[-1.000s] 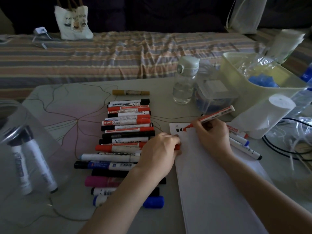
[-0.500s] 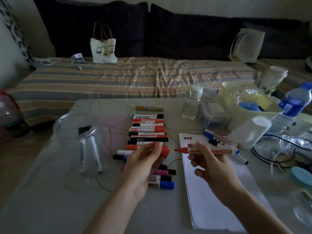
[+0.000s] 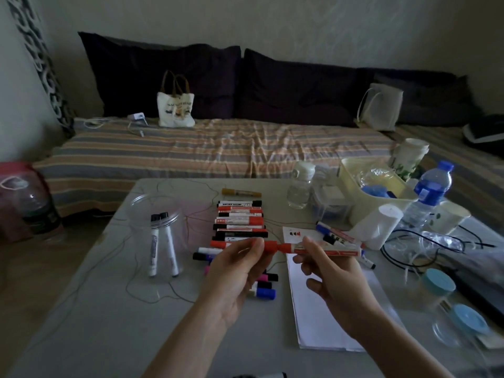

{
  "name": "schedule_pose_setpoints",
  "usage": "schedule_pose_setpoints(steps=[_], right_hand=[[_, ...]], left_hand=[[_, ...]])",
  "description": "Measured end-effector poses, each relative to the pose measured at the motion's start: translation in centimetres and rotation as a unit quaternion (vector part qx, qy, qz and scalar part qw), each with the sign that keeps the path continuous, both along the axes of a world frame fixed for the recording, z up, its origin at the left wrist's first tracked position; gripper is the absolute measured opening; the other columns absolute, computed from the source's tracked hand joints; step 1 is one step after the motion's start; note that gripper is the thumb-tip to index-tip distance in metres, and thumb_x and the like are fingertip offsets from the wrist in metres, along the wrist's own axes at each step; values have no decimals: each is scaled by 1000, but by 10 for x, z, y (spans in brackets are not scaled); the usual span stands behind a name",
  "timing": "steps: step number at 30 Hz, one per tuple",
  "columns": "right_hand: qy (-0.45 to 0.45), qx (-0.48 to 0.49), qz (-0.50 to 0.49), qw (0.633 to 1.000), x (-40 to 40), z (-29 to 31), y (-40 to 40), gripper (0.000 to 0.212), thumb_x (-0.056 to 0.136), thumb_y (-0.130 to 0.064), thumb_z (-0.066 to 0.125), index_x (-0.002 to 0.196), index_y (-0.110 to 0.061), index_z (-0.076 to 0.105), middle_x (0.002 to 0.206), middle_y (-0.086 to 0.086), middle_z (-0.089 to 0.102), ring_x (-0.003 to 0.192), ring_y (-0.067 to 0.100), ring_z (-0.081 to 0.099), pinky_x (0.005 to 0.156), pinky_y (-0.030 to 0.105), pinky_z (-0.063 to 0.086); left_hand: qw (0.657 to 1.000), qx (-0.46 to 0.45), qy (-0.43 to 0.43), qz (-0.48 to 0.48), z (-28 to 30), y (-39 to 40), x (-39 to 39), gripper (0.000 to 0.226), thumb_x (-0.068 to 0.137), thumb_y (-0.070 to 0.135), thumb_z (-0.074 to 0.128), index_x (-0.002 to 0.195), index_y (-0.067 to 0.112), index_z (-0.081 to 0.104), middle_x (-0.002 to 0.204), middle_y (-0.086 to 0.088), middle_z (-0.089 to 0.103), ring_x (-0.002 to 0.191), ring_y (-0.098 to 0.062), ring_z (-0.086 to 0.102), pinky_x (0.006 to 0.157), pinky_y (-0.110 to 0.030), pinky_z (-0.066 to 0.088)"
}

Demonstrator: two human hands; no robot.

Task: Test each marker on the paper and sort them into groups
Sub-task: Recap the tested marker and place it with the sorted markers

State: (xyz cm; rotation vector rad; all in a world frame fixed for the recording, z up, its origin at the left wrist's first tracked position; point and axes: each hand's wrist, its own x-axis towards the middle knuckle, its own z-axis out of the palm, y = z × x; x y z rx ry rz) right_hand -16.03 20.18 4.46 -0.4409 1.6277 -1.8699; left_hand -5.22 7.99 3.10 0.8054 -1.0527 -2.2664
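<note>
My right hand [image 3: 331, 271] holds a red marker [image 3: 324, 249] level above the table, and my left hand [image 3: 237, 268] pinches its red cap [image 3: 270, 246], which sits on the marker's tip. Below lies the white paper [image 3: 327, 304] with small red and dark test marks [image 3: 296, 233] near its top edge. A row of red, black, pink and blue markers [image 3: 240, 222] lies left of the paper. A few tested markers [image 3: 338, 236] lie at the paper's top right. Two markers [image 3: 162, 244] stand in a clear jar [image 3: 155, 214].
A yellow marker [image 3: 241, 191] lies beyond the row. A paper roll [image 3: 379, 227], a cream bin [image 3: 362, 192], water bottles [image 3: 431, 192], black cables [image 3: 409, 249] and blue-lidded jars [image 3: 439, 282] crowd the right side. A thin wire [image 3: 141, 293] loops over the table. A striped bed stands behind.
My right hand lifted the red marker off the paper and turned it level. My left hand rose from the row with the red cap and brought it onto the tip. The view tilted up.
</note>
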Motion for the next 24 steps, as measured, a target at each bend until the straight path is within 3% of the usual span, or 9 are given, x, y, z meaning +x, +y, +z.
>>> schedule_pose_setpoints(steps=[6,11,15,20,24], right_hand=[[20,-14,-6,1000,7,-2,2,39,74,-35,72,95,-3,71,72,5,66,67,13,59,62,24,50],[24,-32,-2,999,9,-9,1,33,73,-34,74,91,-6,74,80,12,71,74,19,64,72,31,52],[35,-50,-14,998,13,-14,-4,32,75,-32,72,94,-6,73,80,12,70,75,18,64,72,28,54],[32,-55,-16,998,15,-18,-9,35,76,-34,72,96,-6,72,86,21,68,77,22,62,80,38,53],[-32,-42,62,997,15,-10,-14,27,77,-31,70,91,-9,68,75,9,62,69,17,59,71,31,53]], left_hand=[[999,-34,-15,0,3,7,1,39,72,24,72,107,7,68,98,-9,75,93,-19,72,89,-33,52],[996,-76,-37,-8,1,13,1,33,76,28,71,104,10,71,97,-5,75,94,-16,71,87,-32,52],[993,-106,-51,21,-2,17,-2,25,81,24,71,103,13,71,95,-1,76,92,-13,71,87,-32,51],[988,-135,-68,36,-5,14,-6,27,77,28,72,102,17,71,97,0,75,96,-15,70,88,-33,53],[992,-126,-30,11,-7,5,2,37,75,28,69,108,11,68,102,-3,74,97,-15,70,80,-28,54]])
